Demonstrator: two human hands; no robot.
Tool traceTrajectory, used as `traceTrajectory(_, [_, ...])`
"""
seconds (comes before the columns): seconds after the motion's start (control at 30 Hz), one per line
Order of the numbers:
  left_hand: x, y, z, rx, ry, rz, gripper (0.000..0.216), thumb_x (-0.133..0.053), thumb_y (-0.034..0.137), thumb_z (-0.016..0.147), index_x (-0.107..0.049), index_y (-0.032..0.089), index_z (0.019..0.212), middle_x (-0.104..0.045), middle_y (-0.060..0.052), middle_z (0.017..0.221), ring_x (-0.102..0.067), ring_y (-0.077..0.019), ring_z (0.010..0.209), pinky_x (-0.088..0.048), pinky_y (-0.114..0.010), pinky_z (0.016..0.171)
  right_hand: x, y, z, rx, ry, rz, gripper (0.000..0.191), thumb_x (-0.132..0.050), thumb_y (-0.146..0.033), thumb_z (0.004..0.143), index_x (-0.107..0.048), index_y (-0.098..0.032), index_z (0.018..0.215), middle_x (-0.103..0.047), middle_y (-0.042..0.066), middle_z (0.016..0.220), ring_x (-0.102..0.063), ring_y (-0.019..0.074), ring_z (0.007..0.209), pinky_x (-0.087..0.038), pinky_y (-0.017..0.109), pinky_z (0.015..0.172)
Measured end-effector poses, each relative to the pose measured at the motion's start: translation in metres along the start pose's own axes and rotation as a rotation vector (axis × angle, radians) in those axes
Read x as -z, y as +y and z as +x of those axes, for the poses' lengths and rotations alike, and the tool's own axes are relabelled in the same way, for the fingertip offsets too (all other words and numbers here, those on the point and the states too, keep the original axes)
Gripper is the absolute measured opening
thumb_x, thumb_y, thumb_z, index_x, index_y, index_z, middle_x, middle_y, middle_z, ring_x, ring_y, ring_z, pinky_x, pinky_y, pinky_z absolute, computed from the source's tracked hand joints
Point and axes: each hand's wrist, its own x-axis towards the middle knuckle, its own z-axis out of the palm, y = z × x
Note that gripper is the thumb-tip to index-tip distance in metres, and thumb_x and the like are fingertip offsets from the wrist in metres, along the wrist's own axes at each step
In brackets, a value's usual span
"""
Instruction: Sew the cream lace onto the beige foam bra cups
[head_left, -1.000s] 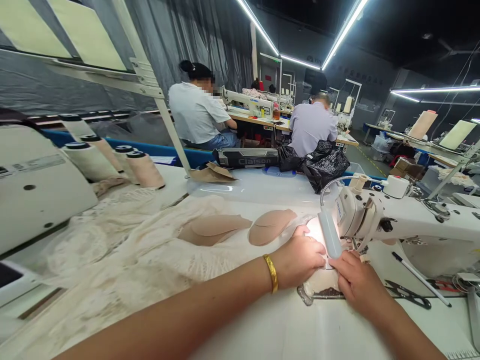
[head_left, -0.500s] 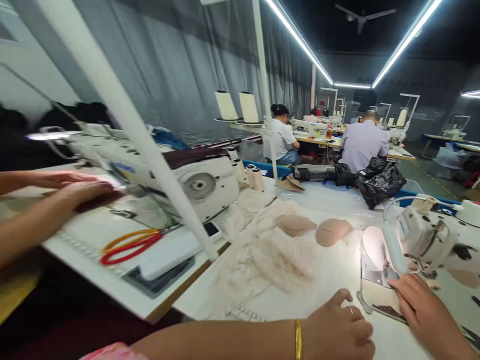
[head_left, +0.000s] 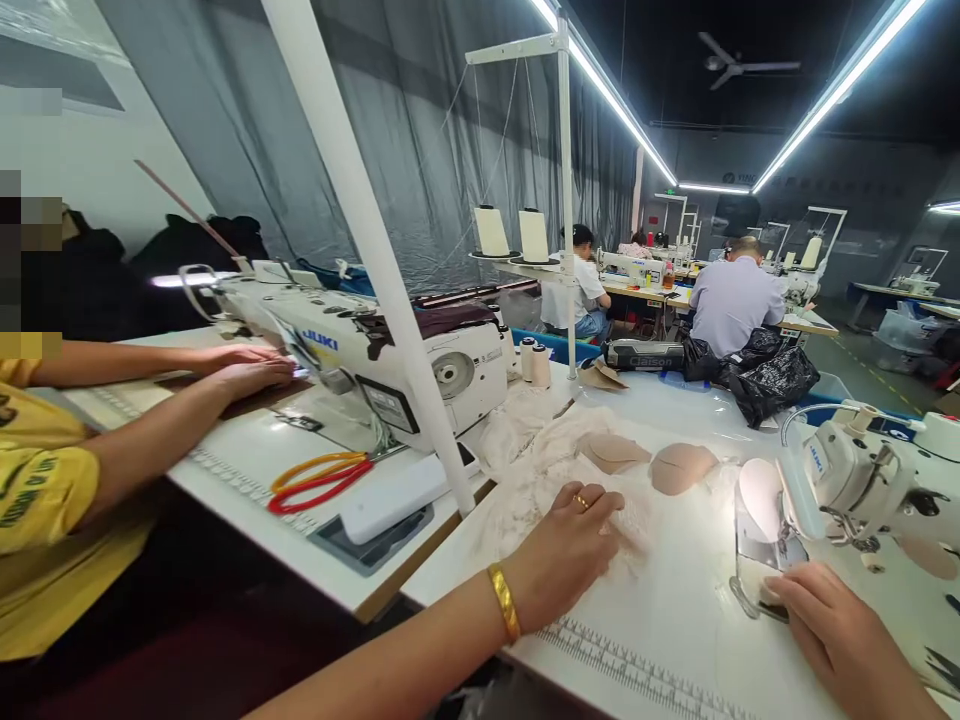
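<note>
My left hand (head_left: pixel 574 545) reaches over a heap of pale, sheer fabric (head_left: pixel 525 480), fingers curled down into it. Two beige molded bra cups (head_left: pixel 682 468) lie just beyond the heap. To the right, a third pale cup (head_left: pixel 760 498) sits under the lamp beside the white sewing machine head (head_left: pixel 832 475). My right hand (head_left: pixel 844 625) rests by the machine's metal bed plate (head_left: pixel 757 545), fingers extended and their tips touching its near edge. Its thumb is mostly hidden.
At left, a co-worker's hands (head_left: pixel 251 375) work dark cloth at another sewing machine (head_left: pixel 375 350). Red and orange-handled scissors (head_left: pixel 322 480) and a white box (head_left: pixel 397 500) lie there. A white post (head_left: pixel 360 220) rises between tables. Black snips (head_left: pixel 943 668) lie at far right.
My left hand has moved left and away from me, from the bare tabletop onto the pale fabric. My right hand stays by the bed plate. The view has shifted left.
</note>
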Motion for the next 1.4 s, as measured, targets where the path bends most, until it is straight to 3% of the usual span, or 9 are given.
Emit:
traceTrajectory(0.17, [0.021, 0.019, 0.019, 0.068, 0.109, -0.47, 0.015, -0.052, 0.016, 0.098, -0.059, 0.019, 0.085, -0.067, -0.005, 0.105, -0.06, -0.0221, 0.097, -0.046, -0.039, 0.09, -0.002, -0.053, 0.013, -0.158, 0.014, 0.301, 0.039, -0.058, -0.028, 0.101, -0.059, -0.033, 0.14, -0.066, 0.01, 0.129, -0.065, 0.0285, 0.117, -0.059, 0.04, 0.093])
traceTrajectory(0.27, [0.04, 0.039, 0.039, 0.196, 0.116, -0.887, 0.02, -0.049, 0.032, 0.103, -0.056, 0.02, 0.088, -0.063, -0.001, 0.082, -0.058, -0.0168, 0.076, -0.047, -0.029, 0.07, -0.002, -0.089, 0.028, -0.426, 0.003, 0.641, 0.083, -0.079, -0.051, 0.087, -0.039, -0.035, 0.158, -0.047, 0.011, 0.157, -0.048, 0.0356, 0.141, -0.049, 0.049, 0.111])
traceTrajectory(0.4, [0.037, 0.061, 0.057, 0.45, 0.199, -1.385, 0.036, -0.063, 0.055, 0.094, -0.058, 0.02, 0.088, -0.057, 0.003, 0.071, -0.054, -0.0141, 0.064, -0.045, -0.025, 0.06, -0.003, -0.117, 0.052, -0.689, 0.082, 1.252, 0.063, -0.075, -0.059, 0.088, -0.06, -0.027, 0.14, -0.069, 0.01, 0.128, -0.064, 0.0316, 0.12, -0.05, 0.047, 0.106])
traceTrajectory(0.5, [0.019, 0.072, 0.061, 0.597, 0.026, -1.756, 0.047, -0.079, 0.063, 0.079, -0.064, 0.019, 0.088, -0.067, -0.002, 0.076, -0.064, -0.0183, 0.072, -0.051, -0.028, 0.067, -0.003, -0.116, 0.06, -0.788, 0.187, 1.494, 0.049, -0.077, -0.06, 0.086, -0.068, -0.026, 0.121, -0.074, 0.007, 0.106, -0.069, 0.0288, 0.097, -0.056, 0.04, 0.085])
traceTrajectory(0.6, [0.003, 0.081, 0.06, 0.672, -0.166, -1.974, 0.049, -0.095, 0.05, 0.063, -0.069, 0.017, 0.088, -0.074, -0.006, 0.084, -0.071, -0.0238, 0.083, -0.055, -0.032, 0.078, -0.005, -0.104, 0.057, -0.834, 0.23, 1.481, 0.043, -0.075, -0.061, 0.086, -0.068, -0.026, 0.108, -0.069, 0.003, 0.088, -0.064, 0.0252, 0.08, -0.051, 0.034, 0.07])
traceTrajectory(0.8, [-0.013, 0.094, 0.059, 0.85, -0.004, -2.051, 0.051, -0.098, 0.043, 0.058, -0.071, 0.017, 0.091, -0.078, -0.007, 0.088, -0.074, -0.0274, 0.086, -0.058, -0.037, 0.08, -0.012, -0.085, 0.041, -0.938, 0.255, 1.088, 0.047, -0.07, -0.067, 0.086, -0.058, -0.022, 0.077, -0.048, -0.004, 0.069, -0.044, 0.0159, 0.067, -0.038, 0.026, 0.064])
traceTrajectory(1.07, [-0.018, 0.089, 0.058, 0.808, -0.125, -1.909, 0.053, -0.098, 0.045, 0.054, -0.07, 0.017, 0.089, -0.076, -0.005, 0.086, -0.072, -0.0281, 0.085, -0.057, -0.035, 0.079, -0.016, -0.087, 0.045, -0.94, 0.405, 0.892, 0.05, -0.053, -0.072, 0.094, -0.055, -0.024, 0.081, -0.049, -0.003, 0.069, -0.044, 0.0178, 0.066, -0.038, 0.027, 0.059])
traceTrajectory(1.27, [-0.023, 0.085, 0.063, 0.852, 0.091, -1.807, 0.049, -0.094, 0.052, 0.061, -0.066, 0.019, 0.084, -0.071, -0.001, 0.08, -0.067, -0.0221, 0.078, -0.054, -0.03, 0.073, -0.014, -0.091, 0.045, -0.739, 0.489, 0.625, 0.048, -0.048, -0.067, 0.1, -0.06, -0.024, 0.084, -0.06, 0.004, 0.091, -0.055, 0.0214, 0.083, -0.046, 0.031, 0.075])
traceTrajectory(1.4, [-0.023, 0.093, 0.061, 0.806, 0.088, -1.839, 0.049, -0.09, 0.056, 0.065, -0.064, 0.02, 0.085, -0.07, -0.001, 0.078, -0.065, -0.0224, 0.076, -0.053, -0.031, 0.073, -0.013, -0.1, 0.045, -0.798, 0.453, 0.825, 0.048, -0.045, -0.067, 0.102, -0.055, -0.025, 0.082, -0.057, -0.002, 0.066, -0.054, 0.0184, 0.066, -0.047, 0.029, 0.068])
